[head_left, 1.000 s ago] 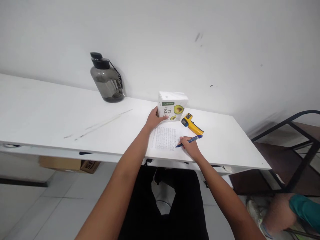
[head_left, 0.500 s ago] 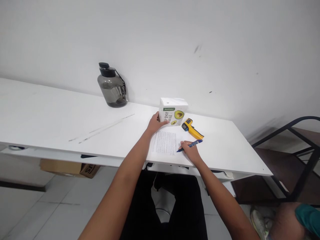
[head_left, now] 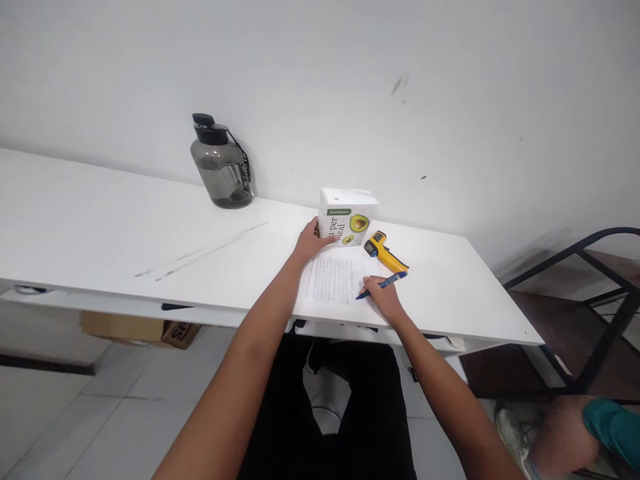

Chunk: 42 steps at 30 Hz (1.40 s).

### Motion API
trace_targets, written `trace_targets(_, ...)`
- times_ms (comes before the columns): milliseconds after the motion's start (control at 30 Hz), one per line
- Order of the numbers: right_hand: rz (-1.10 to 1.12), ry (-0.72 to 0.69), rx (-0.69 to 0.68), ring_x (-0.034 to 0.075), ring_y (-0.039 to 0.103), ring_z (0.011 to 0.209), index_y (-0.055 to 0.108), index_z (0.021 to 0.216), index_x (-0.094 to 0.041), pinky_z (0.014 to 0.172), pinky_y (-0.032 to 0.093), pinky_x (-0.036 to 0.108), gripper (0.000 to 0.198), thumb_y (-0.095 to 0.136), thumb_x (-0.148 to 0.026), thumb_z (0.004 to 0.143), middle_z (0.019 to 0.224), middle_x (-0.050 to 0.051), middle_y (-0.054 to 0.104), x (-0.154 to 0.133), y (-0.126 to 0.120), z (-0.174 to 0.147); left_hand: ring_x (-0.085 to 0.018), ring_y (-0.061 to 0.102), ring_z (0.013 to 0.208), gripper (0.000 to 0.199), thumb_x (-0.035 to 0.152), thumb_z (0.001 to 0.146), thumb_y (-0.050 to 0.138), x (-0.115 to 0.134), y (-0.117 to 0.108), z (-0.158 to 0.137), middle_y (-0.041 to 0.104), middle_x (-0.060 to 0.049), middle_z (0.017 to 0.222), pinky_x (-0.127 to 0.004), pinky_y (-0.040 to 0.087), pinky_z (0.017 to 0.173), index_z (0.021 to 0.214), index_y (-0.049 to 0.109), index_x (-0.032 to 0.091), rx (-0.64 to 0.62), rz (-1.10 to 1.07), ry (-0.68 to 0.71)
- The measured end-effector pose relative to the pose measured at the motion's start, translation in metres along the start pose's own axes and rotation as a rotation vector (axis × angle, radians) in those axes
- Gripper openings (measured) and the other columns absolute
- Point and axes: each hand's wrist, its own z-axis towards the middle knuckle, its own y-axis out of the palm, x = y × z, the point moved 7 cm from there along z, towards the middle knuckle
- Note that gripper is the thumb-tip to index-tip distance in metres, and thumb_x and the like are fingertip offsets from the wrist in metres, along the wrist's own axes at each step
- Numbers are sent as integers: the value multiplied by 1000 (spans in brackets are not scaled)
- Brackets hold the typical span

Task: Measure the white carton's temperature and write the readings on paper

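Observation:
My left hand (head_left: 311,241) grips the lower left corner of a white box (head_left: 346,217) with avocado pictures, thumb across its front and fingers round the side. The box stands upright on the white table. In front of it lies a sheet of paper (head_left: 330,280) covered with rows of handwriting. My right hand (head_left: 381,293) is closed around a blue pen (head_left: 387,283), its tip at the right part of the sheet. Just beyond that hand, a yellow and black infrared thermometer gun (head_left: 386,252) rests on the table, right of the box.
A large grey translucent water jug (head_left: 223,167) with a black lid stands near the wall on the left. Below the table (head_left: 100,233) sits a cardboard box (head_left: 135,328). At right are a black metal frame (head_left: 590,313) and another person's leg (head_left: 565,433).
The view has shifted slightly, so the table things appear a little higher. The pen tip has moved slightly over the paper. My left hand keeps its hold on the box.

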Motion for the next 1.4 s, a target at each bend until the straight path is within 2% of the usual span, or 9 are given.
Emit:
trace_targets(133,86,24,35,16,48,54,66,58,-22,61,40,32,44,57,-57,82,47,-2,49,7,-1,7,-29,69,107,62,47,62,91,-3,-1,2,73,-7,119,-47,57,93,113,64,25,19,17,-1)
trace_targets(333,145,162,-178,14,39,40,67,75,-21,47,32,29,66,43,-82,84,48,0,55,-7,11,49,-29,71,106,60,46,62,91,0,-3,1,74,-8,116,-47,58,93,111,65,24,36,3,23)
trace_targets(467,-280,-305,30,18,62,65,73,89,-22,63,42,28,48,54,-66,91,72,5,71,-46,5,66,-28,71,107,57,45,63,91,-1,-5,-1,75,-8,117,-46,58,93,110,65,25,36,-9,18)
trace_targets(533,-536,-537,37,19,64,74,76,92,-22,67,41,28,35,57,-51,95,86,8,74,-53,18,61,-28,71,108,57,45,64,91,-3,-5,-1,75,-8,117,-46,59,93,110,65,24,34,-18,7)
trace_targets(667,-910,-688,-56,18,61,71,76,106,-19,63,37,29,29,48,-24,98,99,11,72,-40,45,49,-28,71,110,59,47,64,91,-5,-3,-1,74,-9,121,-46,59,94,112,64,25,26,-40,-14)
trace_targets(833,-1080,-522,-109,21,65,83,64,136,-18,64,40,31,45,48,-15,93,122,15,67,-28,50,48,-29,71,113,62,47,60,93,-8,-6,0,74,-10,121,-47,58,97,110,64,24,72,-26,-27)
trace_targets(967,-1053,-463,-81,25,64,92,57,146,-18,73,41,35,54,45,-15,94,118,15,69,-32,42,52,-30,70,115,61,44,59,94,-8,-8,-1,74,-11,123,-48,57,100,108,64,23,94,-23,-47)
trace_targets(1200,-912,-229,392,31,57,105,72,123,-16,88,33,43,37,46,-33,101,112,17,69,-24,-28,67,-30,69,120,60,42,63,93,0,-8,-6,74,-10,125,-51,55,105,112,65,24,99,-96,-58)
trace_targets(1400,-890,120,349,37,60,108,70,123,-10,89,34,48,59,32,-51,106,116,26,69,2,-44,78,-31,68,121,58,45,70,89,5,-9,-6,74,-10,126,-51,57,103,118,64,25,128,-44,-52)
